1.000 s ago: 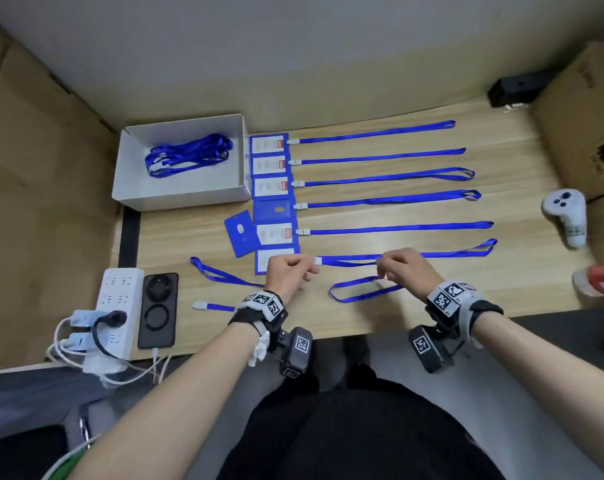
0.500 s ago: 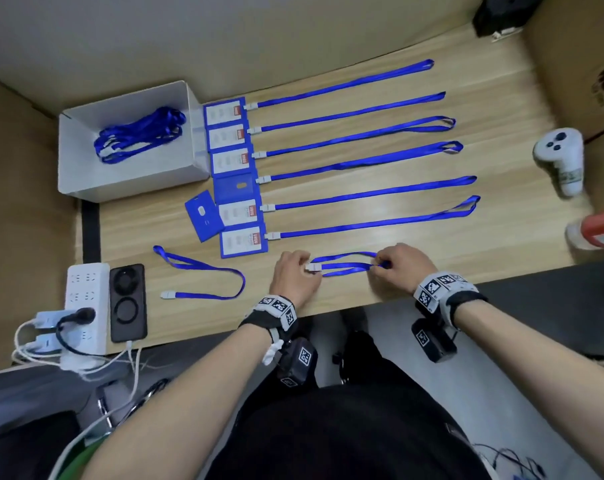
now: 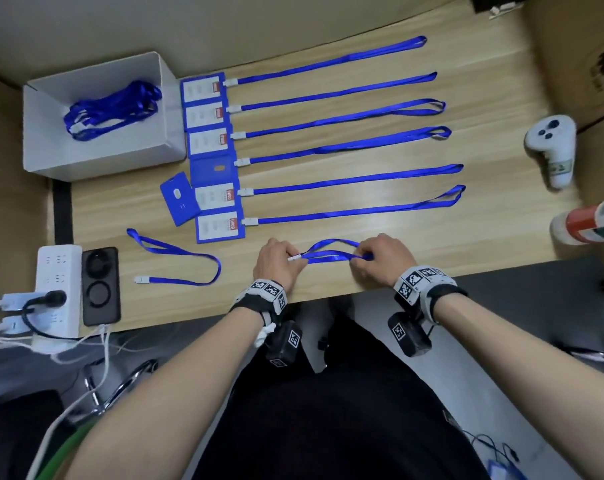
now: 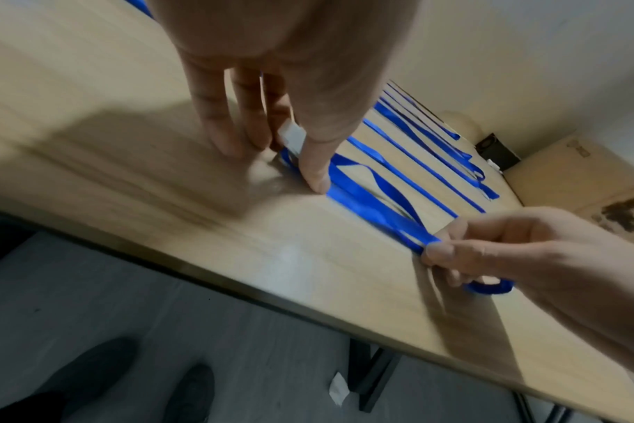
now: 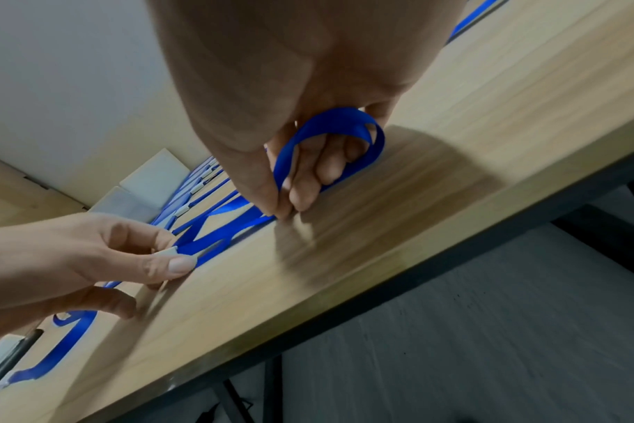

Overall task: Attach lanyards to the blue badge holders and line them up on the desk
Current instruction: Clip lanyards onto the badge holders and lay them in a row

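A loose blue lanyard (image 3: 331,252) lies folded short near the desk's front edge, between my two hands. My left hand (image 3: 288,259) pinches its white clip (image 3: 295,258) between thumb and fingers, as the left wrist view shows at the clip (image 4: 292,136). My right hand (image 3: 361,259) pinches the doubled ribbon, with a loop (image 5: 344,120) curling round its fingers. Several badge holders (image 3: 219,226) with lanyards attached lie in a column behind. One bare blue badge holder (image 3: 179,199) sits tilted left of the column. Another loose lanyard (image 3: 175,261) lies to the left.
A white box (image 3: 96,161) with more lanyards stands at the back left. A power strip (image 3: 56,271) and a black charger (image 3: 99,285) sit at the front left. A white controller (image 3: 551,147) and a red-banded bottle (image 3: 584,220) lie at the right.
Both hands have drawn back from the nearest badge holder toward the front edge, taking a loose lanyard along. It is now folded shorter between them.
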A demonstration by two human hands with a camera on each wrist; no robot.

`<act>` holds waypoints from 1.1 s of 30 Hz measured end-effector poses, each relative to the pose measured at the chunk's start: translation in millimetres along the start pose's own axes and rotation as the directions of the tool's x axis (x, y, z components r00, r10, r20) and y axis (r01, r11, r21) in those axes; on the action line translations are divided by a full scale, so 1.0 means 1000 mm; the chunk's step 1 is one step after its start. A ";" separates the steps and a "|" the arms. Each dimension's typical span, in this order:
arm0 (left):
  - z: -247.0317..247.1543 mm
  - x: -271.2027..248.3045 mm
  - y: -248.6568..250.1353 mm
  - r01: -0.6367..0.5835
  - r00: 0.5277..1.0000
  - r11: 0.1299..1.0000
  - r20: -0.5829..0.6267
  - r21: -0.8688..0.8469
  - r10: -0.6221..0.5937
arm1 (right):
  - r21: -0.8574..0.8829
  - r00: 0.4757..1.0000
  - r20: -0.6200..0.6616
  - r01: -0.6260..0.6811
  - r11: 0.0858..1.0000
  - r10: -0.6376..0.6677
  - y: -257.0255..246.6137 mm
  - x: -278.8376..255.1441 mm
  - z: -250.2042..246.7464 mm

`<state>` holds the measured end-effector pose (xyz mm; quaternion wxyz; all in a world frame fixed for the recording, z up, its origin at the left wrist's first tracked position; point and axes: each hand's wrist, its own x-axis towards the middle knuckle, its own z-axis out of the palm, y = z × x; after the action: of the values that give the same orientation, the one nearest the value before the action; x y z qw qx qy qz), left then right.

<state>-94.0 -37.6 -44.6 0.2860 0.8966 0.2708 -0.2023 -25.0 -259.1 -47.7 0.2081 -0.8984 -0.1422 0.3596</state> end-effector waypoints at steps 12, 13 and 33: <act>-0.137 0.035 -0.060 0.054 0.981 0.823 -0.126 -0.565 -0.151 | 0.305 0.979 -0.153 0.179 0.935 -0.138 -0.102 0.042 -0.057; -0.155 0.040 -0.067 0.029 0.976 0.803 -0.157 -0.596 -0.152 | 0.320 0.976 -0.149 0.198 0.926 -0.157 -0.122 0.051 -0.063; -0.425 0.212 -0.176 -0.180 0.875 0.458 -0.354 -0.870 -0.329 | 0.348 0.945 -0.272 0.270 0.898 -0.179 -0.449 0.258 -0.107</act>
<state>51.9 426.8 95.7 0.6232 0.6224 0.4372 0.1821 183.8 208.5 84.6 0.4339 -0.8542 -0.1477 0.2457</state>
